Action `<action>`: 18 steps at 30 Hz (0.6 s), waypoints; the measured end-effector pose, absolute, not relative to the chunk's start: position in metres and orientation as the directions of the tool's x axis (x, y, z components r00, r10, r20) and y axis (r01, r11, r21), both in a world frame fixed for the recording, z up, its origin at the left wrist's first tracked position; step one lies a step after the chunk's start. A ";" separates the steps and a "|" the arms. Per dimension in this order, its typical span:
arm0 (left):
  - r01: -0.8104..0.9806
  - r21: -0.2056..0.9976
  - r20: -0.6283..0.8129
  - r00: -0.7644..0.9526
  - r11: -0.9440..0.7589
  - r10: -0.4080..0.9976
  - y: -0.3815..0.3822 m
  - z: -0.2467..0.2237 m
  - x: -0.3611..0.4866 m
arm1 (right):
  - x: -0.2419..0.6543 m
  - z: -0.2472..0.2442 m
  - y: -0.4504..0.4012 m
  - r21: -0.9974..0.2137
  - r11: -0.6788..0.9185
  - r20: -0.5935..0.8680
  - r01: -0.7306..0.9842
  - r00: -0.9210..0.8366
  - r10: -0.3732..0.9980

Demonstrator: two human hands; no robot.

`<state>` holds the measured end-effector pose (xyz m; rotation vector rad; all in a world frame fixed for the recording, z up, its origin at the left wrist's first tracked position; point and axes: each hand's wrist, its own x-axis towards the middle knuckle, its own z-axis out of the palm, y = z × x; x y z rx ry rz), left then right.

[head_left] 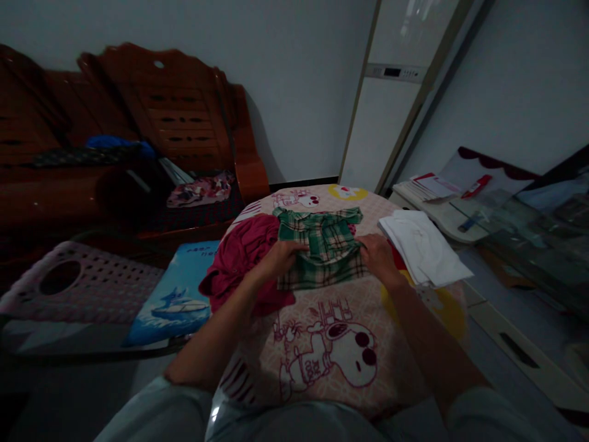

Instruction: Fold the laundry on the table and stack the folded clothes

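On my feed, I treat the tabletop as a dial with twelve at the far rim. The plaid shirt (pixel 317 230), green and checked, lies just above the centre, its narrow ends spread toward ten and two. The left hand (pixel 281 258) reaches in from seven, its fingers clamped on the near layer of the plaid shirt. The right hand (pixel 377 253) comes from five, thumb and fingers pinched together on the opposite end of that same edge. I read the two-ended grip as a way to hold the edge level and stretched, so the cloth between doesn't bunch.

The crumpled magenta clothes (pixel 248 252) sit at ten, right beside the left hand, probably pushed there to leave the middle free for spreading fabric. The white clothes (pixel 423 245) lie flat at two, past the right hand, which seems to me a spot chosen to spare them creasing. Beneath everything, the patterned tablecloth (pixel 396 380) shows bare toward six, where I suppose the forearms need room.
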<state>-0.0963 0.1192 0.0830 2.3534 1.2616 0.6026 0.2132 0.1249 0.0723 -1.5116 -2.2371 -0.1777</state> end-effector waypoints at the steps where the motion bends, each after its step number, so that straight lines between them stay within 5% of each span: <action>1: 0.730 0.492 0.244 0.408 -0.475 0.880 0.132 0.084 -0.097 | 0.209 0.076 0.137 -0.144 0.377 0.446 0.915 -0.281 0.850; 5: 0.817 0.416 0.425 0.213 -0.399 0.880 0.136 0.067 -0.098 | 0.201 0.067 0.144 -0.186 0.361 0.501 0.914 -0.228 0.835; 11: 0.710 0.426 0.225 0.517 -0.561 0.826 0.083 0.012 -0.090 | 0.210 0.010 0.099 -0.168 0.455 0.293 0.874 -0.397 0.870; 18: 0.768 0.367 0.155 0.507 -0.525 0.848 0.098 0.000 -0.081 | 0.213 -0.007 0.105 -0.164 0.465 0.272 0.870 -0.413 0.869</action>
